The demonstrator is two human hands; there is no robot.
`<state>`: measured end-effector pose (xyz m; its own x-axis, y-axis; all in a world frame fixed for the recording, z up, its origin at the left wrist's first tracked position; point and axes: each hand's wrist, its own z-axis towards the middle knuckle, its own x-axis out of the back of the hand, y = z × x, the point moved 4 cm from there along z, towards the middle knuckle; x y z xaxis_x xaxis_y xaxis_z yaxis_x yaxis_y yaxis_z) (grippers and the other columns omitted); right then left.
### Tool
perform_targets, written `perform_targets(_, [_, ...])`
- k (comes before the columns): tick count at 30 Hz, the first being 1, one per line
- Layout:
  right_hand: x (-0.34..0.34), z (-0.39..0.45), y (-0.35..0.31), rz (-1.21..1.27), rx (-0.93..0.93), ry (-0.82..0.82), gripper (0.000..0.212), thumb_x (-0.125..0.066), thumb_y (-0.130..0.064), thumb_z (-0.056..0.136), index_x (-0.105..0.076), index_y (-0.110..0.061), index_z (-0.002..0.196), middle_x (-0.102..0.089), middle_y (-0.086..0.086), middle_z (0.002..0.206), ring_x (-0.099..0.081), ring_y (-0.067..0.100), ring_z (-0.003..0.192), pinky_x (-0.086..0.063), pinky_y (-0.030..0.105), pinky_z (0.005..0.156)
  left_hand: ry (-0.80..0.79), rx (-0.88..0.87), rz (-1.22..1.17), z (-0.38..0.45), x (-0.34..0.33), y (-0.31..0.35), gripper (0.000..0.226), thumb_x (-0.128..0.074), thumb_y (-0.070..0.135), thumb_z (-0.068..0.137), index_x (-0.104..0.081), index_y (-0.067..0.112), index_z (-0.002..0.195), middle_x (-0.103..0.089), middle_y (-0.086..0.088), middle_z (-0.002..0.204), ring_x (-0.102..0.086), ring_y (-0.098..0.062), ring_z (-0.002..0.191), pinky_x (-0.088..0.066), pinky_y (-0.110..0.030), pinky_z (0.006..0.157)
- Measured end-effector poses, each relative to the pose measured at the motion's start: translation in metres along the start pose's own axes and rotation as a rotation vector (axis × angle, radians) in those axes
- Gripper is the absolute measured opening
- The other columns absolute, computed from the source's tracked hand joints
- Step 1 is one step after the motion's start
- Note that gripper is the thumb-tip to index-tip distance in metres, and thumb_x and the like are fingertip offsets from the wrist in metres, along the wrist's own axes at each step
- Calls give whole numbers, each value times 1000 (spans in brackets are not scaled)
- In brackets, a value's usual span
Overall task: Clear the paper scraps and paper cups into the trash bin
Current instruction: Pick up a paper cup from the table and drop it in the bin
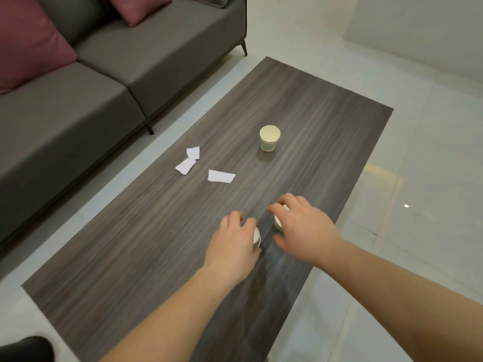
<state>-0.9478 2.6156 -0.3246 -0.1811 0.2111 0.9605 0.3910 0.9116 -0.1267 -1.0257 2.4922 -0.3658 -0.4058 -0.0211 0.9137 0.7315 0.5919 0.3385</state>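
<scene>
- We look down on a dark wood-grain coffee table (162,244) standing on a pale tiled floor (418,178).
- Along the left runs a grey sofa (78,105) with two dusty-pink cushions (28,48), one at the far left and another further back.
- A dark shape sits at the near-left corner of the view; we cannot tell what it is.
- Our left hand (232,246) comes down over the near paper cup (257,237), fingers curled around its rim and side, so only a sliver of the cup shows on the right of the hand.
- Our right hand (305,228) covers a second paper cup (278,223) just to the right of the first, fingers bent over its top, thumb spread low toward the near side; most of that cup is hidden.
- The two hands lie close together, near the table's middle, a little toward its right edge.
- A third paper cup (270,138) stands upright and untouched further away, its mouth open to us.
- Three white paper scraps (221,176) lie flat to the left of that cup: two touching near the sofa-side edge, one apart, closer to the hands.
- We see no part of a trash bin here.
</scene>
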Motion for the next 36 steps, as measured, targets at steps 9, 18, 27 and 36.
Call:
perform_targets(9, [-36,32,27,11,6,-115,70,-68,-46,79,-37,-29,138,-29,3,148,-29,26,135,-47,43,93,-76,57,-17,30,-23,3,49,-66,37,84,-44,21,125,-36,-5,129,-37,-26,119,-46,-40,78])
perform_targets(18, [-69,57,43,22,32,-227,77,-73,-42,77,-31,-30,141,-17,6,154,-17,30,140,-50,47,87,-177,117,15,39,-47,2,54,-68,32,83,-41,23,130,-31,-9,136,-30,-29,127,-47,-43,84])
perform_targets(27, [-84,72,48,-68,41,-325,66,-67,-14,82,-32,-23,138,-16,10,151,-27,32,133,-51,38,74,-276,173,63,54,-53,6,46,-61,13,86,-43,19,128,-32,-11,132,-36,-30,118,-39,-33,69])
perform_targets(36, [-85,82,51,-114,117,-385,48,-66,-14,84,-43,-19,125,-41,7,124,-42,25,114,-49,36,73,-319,215,49,58,-51,5,39,-55,4,87,-45,15,123,-39,-10,119,-44,-30,107,-43,-38,67])
